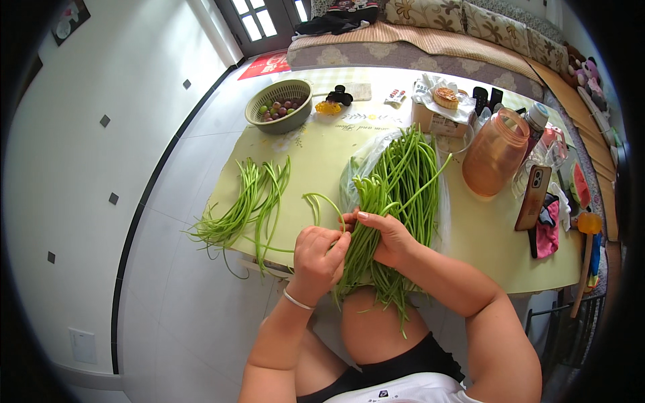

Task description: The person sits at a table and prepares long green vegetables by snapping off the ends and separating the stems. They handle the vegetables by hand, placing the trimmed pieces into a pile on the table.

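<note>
A large bunch of long, thin green stems (pixel 416 178) lies on a clear plastic bag (pixel 349 181) in front of me, its lower ends hanging over the table's near edge. My left hand (pixel 319 260), with a white bangle on its wrist, pinches a single curved green stem (pixel 328 199) just left of the bunch. The fingertips of my right hand (pixel 384 235) meet the left ones at that stem; the hand itself rests against the bunch. Farther left, a smaller pile of loose stems (pixel 245 201) spreads over the table edge.
On the table (pixel 316 151) stand a basket of grapes (pixel 279 106), a black hair clip (pixel 340 95), a box with a round pastry (pixel 445 98), a large orange-tinted jar (pixel 494 154) and an upright phone (pixel 534 198). Beyond is a sofa (pixel 416 57).
</note>
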Demonstrator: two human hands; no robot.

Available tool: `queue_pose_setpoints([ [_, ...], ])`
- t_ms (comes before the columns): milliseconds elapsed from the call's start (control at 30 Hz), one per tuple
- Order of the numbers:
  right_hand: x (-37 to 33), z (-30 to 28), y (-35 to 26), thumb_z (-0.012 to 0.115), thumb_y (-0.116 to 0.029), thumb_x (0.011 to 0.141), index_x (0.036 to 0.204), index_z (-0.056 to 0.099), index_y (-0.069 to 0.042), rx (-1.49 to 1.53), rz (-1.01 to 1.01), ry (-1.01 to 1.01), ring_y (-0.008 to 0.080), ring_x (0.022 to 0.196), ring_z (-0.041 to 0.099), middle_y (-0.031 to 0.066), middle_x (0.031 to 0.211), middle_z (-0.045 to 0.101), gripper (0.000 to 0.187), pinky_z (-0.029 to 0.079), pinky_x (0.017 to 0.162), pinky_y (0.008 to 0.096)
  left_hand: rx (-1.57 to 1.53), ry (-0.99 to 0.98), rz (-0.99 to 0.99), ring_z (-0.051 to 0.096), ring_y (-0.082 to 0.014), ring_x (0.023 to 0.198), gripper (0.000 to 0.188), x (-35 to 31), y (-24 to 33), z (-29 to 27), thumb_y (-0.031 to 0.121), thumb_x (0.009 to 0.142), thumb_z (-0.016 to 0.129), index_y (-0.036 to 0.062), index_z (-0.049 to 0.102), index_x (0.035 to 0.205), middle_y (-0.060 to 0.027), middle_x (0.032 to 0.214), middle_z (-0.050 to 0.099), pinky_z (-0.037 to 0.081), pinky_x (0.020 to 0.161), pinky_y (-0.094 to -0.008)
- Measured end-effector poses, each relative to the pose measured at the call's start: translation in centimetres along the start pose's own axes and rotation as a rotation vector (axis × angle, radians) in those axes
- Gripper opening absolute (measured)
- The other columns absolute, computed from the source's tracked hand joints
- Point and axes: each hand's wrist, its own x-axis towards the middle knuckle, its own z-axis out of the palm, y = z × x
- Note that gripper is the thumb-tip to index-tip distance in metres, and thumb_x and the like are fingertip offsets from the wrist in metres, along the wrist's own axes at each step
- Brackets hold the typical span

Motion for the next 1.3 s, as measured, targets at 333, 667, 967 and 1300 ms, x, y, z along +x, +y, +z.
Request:
queue_pose_setpoints([
  [333, -0.1, -0.2, 0.0, 0.062, -0.015, 0.093, 0.127, 0.051, -0.002, 0.036, -0.007, -0.041, 0.0264, 0.099, 0.067, 0.0175, 0.114, 0.065, 0.038, 0.056, 0.087, 0.0437, -0.393, -0.169, -0.357, 0.062, -0.0260, 0.070, 0.010, -0.1, -0.5, -1.8, 0.002, 0.071, 0.077, 0.0037, 0.069, 0.077, -0.0090, 0.075, 0.067, 0.048, 0.066, -0.0353],
  [667, 0.1, -0.1, -0.2, 0.065, -0.011, 0.089, 0.125, 0.052, 0.000, 0.000, 0.054, -0.127, 0.0205, 0.083, 0.062, 0.0086, 0.093, 0.065, 0.040, 0.051, 0.083, 0.0399, 0.525, -0.005, -0.627, 0.058, -0.0301, 0.086, 0.026, -4.6, -10.6, -1.6, 0.020, 0.073, 0.080, 0.0043, 0.071, 0.092, -0.0110, 0.088, 0.062, 0.047, 0.079, -0.0421],
  [967, 0.1, -0.3, -0.4, 0.064, -0.011, 0.090, 0.121, 0.053, 0.000, 0.009, 0.043, -0.125, 0.0212, 0.084, 0.063, 0.0095, 0.094, 0.065, 0.035, 0.051, 0.083, 0.0404, 0.719, -0.090, -0.623, 0.056, -0.0294, 0.085, 0.019, -5.7, -12.7, 0.8, 0.019, 0.071, 0.078, 0.0071, 0.065, 0.078, -0.0088, 0.084, 0.058, 0.046, 0.072, -0.0440],
  [1300, 0.1, -0.2, -0.2, 0.065, -0.011, 0.090, 0.122, 0.053, 0.000, 0.016, 0.050, -0.119, 0.0214, 0.084, 0.063, 0.0097, 0.093, 0.065, 0.036, 0.051, 0.082, 0.0390, 0.739, -0.075, -0.687, 0.060, -0.0316, 0.078, 0.012, -6.0, -13.4, 0.7, 0.014, 0.073, 0.075, 0.0067, 0.068, 0.080, -0.0100, 0.079, 0.061, 0.047, 0.069, -0.0450],
])
